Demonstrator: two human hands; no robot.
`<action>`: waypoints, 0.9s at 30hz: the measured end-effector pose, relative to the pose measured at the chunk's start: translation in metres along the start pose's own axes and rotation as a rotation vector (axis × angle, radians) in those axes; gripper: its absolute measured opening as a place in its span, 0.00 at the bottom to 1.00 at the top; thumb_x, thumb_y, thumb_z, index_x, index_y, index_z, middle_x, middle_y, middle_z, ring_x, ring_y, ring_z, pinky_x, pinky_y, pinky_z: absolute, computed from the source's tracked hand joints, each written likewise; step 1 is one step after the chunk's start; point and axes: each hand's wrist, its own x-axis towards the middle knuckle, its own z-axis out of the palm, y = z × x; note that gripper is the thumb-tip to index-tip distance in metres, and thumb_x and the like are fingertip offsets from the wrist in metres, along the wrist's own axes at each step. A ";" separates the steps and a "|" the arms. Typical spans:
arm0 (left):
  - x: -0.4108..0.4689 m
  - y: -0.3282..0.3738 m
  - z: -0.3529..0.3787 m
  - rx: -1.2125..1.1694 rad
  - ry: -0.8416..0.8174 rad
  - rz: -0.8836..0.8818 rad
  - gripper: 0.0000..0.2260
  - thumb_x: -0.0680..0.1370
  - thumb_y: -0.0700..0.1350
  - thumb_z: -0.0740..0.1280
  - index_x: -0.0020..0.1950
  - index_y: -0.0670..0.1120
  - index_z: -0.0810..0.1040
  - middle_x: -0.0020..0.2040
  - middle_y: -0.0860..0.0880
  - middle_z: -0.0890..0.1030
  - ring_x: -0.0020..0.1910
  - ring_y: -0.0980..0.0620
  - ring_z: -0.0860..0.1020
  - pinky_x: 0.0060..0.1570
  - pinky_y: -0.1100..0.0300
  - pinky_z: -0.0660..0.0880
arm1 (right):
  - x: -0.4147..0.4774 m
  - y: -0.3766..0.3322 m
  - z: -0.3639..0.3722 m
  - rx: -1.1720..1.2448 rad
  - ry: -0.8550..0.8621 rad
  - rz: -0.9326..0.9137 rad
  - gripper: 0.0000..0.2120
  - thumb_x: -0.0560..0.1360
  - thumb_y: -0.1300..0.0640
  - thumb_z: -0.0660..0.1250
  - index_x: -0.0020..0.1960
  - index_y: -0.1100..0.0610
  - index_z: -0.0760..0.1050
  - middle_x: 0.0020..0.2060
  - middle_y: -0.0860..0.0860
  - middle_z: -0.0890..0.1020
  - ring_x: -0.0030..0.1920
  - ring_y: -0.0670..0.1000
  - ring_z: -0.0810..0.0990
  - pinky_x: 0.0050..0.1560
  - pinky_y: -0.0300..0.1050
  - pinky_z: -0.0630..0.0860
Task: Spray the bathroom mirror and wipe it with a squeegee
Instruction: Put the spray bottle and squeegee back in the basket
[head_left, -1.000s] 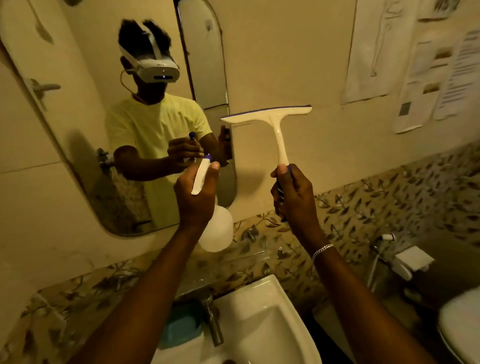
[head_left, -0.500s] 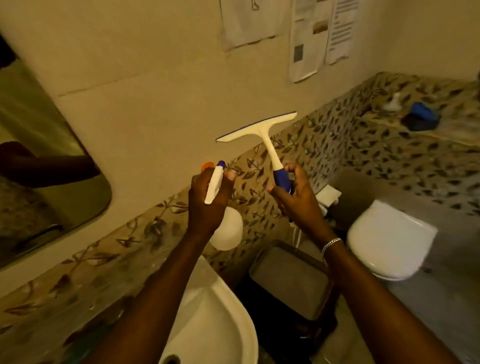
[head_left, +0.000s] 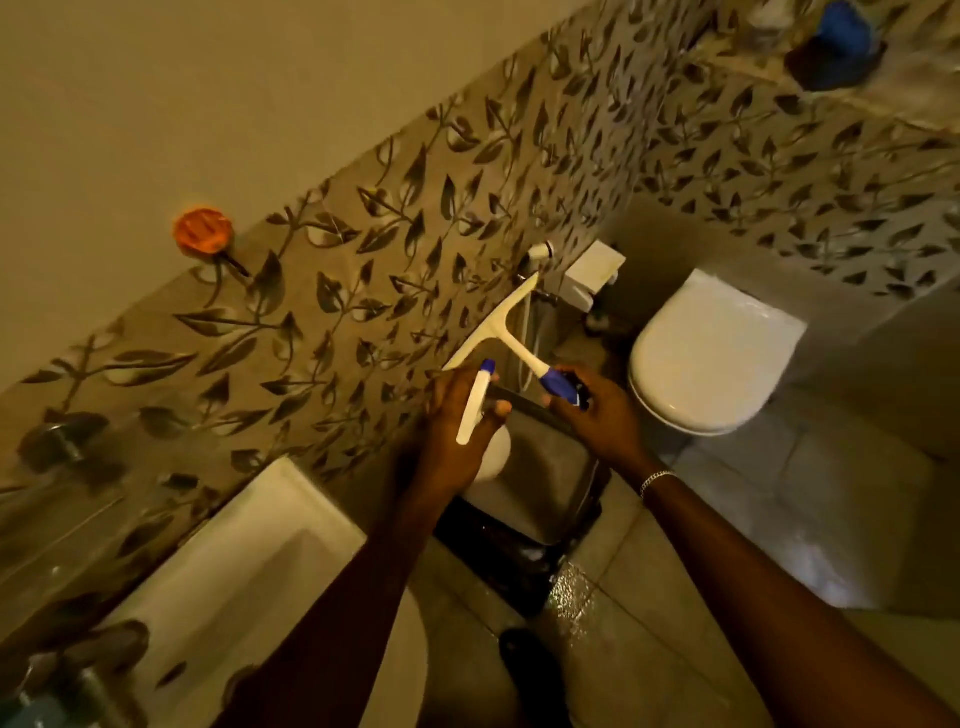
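My left hand (head_left: 457, 431) grips a white spray bottle (head_left: 475, 410) with a blue nozzle; its round body pokes out below the fist. My right hand (head_left: 597, 415) holds a white squeegee (head_left: 498, 332) by its blue handle, with the blade tilted up toward the leaf-patterned wall. Both hands hover close together above a grey pedal bin (head_left: 540, 478). The mirror is out of view.
A white sink (head_left: 244, 561) sits at the lower left. A closed white toilet (head_left: 711, 358) stands to the right, with a hand sprayer (head_left: 540, 253) on the wall beside it. An orange round fitting (head_left: 202, 231) is on the wall. The tiled floor (head_left: 753, 519) shows wet spots.
The view has swung right and down, away from the mirror, which has left the frame. Both hands have lowered with the bottle and squeegee, now over the bin.
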 end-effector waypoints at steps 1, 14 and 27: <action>-0.001 -0.008 0.013 0.032 0.003 -0.017 0.33 0.76 0.72 0.59 0.71 0.50 0.72 0.68 0.42 0.77 0.67 0.43 0.76 0.70 0.47 0.72 | 0.001 0.018 0.005 -0.017 -0.017 0.024 0.21 0.77 0.53 0.75 0.69 0.53 0.78 0.58 0.47 0.81 0.53 0.38 0.77 0.51 0.27 0.69; -0.004 -0.114 0.165 0.217 -0.126 -0.196 0.30 0.72 0.59 0.70 0.69 0.43 0.77 0.64 0.37 0.76 0.63 0.35 0.76 0.62 0.34 0.74 | -0.001 0.191 0.079 -0.301 -0.223 0.215 0.26 0.80 0.42 0.62 0.73 0.52 0.75 0.68 0.54 0.81 0.66 0.59 0.76 0.67 0.50 0.68; -0.037 -0.188 0.211 0.114 -0.302 -0.350 0.37 0.72 0.46 0.79 0.78 0.47 0.67 0.73 0.39 0.65 0.71 0.39 0.69 0.67 0.41 0.75 | 0.013 0.244 0.114 -0.450 -0.318 0.245 0.21 0.82 0.51 0.63 0.74 0.52 0.72 0.63 0.59 0.77 0.62 0.63 0.73 0.64 0.63 0.72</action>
